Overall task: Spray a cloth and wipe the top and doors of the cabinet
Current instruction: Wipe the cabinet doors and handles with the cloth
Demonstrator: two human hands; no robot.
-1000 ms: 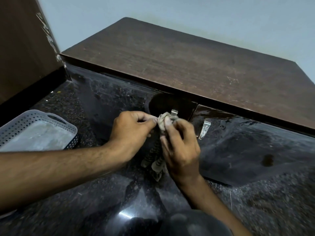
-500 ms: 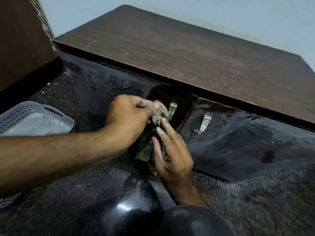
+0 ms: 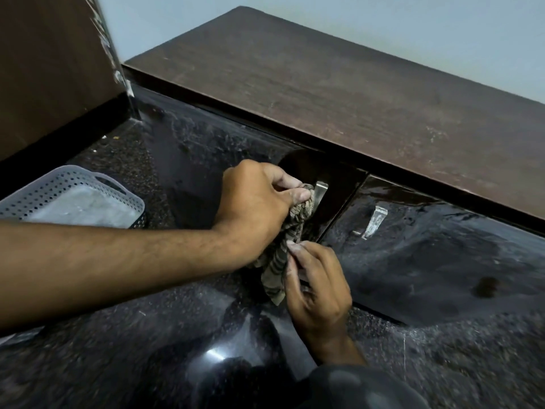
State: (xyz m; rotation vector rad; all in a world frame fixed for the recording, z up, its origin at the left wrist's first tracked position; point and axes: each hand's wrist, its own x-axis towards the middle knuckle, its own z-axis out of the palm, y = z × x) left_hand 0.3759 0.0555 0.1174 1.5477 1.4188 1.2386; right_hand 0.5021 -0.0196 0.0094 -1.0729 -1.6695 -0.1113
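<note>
Against the left door [image 3: 224, 160], cloth [image 3: 283, 249] hanging lengthwise, both hands gripping

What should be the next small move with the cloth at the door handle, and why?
Probably slide the cloth down along the left door's handle. The left hand grips the cloth bunched against that metal handle, and the right hand pinches its hanging end, so the handle is mid-wipe. The right door's handle is untouched.

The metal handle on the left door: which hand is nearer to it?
Left. The left hand grips the cloth right against the left door handle. The right hand pinches the cloth's hanging part lower down, farther from it.
</note>
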